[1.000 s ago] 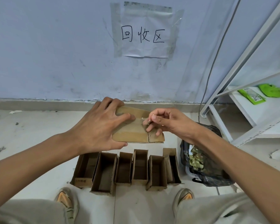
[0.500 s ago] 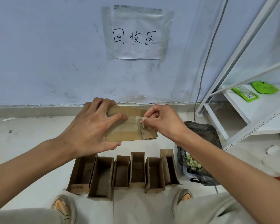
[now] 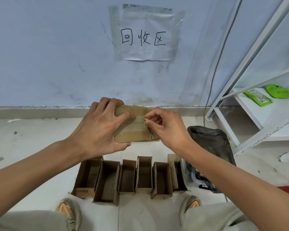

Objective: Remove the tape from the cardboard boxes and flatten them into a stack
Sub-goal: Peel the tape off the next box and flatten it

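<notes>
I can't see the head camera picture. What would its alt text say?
A person's left hand holds a flattened cardboard box in the air while the right hand pinches a strip of clear tape on it. Below, six open boxes stand in a row on the floor, beside a black bag.
</notes>
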Motion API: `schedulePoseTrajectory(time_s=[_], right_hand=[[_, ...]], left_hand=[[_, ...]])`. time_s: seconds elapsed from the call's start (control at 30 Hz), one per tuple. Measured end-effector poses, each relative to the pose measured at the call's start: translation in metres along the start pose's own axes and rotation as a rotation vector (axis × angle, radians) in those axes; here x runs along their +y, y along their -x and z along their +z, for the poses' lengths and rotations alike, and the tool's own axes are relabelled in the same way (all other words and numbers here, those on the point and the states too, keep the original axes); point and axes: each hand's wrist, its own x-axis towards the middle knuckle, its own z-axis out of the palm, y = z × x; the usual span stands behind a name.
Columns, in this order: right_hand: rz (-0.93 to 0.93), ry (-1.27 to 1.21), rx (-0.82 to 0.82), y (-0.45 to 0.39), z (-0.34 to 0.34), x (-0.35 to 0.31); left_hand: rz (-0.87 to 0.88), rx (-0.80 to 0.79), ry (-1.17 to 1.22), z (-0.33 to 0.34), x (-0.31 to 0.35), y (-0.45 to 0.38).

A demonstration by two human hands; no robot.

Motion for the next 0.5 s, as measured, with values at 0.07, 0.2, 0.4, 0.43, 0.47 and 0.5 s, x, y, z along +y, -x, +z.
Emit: schedulePoseTrajectory(time_s=[0.07, 0.2, 0.4, 0.43, 0.47, 0.5], right_hand=[[0.055, -0.087, -0.002, 0.0001, 0.001, 0.0002], [0.221, -0.307, -0.049, -0.0005, 0.0037, -0.0015], [0.156, -0.289, -0.071, 0.0004, 0.001, -0.0005], [0.128, -0.251, -0.069, 0.0013, 0.001, -0.0008], [0.105, -0.189, -0.047, 0.0015, 0.0021, -0.0013], [0.091, -0.11, -0.016, 0.0016, 0.0035, -0.002]], left_hand=[[0.007, -0.001, -0.002, -0.0003, 0.0017, 0.0009], [0.008, -0.011, -0.019, -0.0033, 0.0042, 0.0004], [-0.017, -0.028, -0.034, -0.0047, 0.0037, 0.0007], [-0.022, -0.028, -0.036, -0.0047, 0.0033, 0.0007], [-0.023, -0.029, -0.038, -0.0047, 0.0033, 0.0007], [-0.02, -0.03, -0.038, -0.0045, 0.0042, 0.0007]])
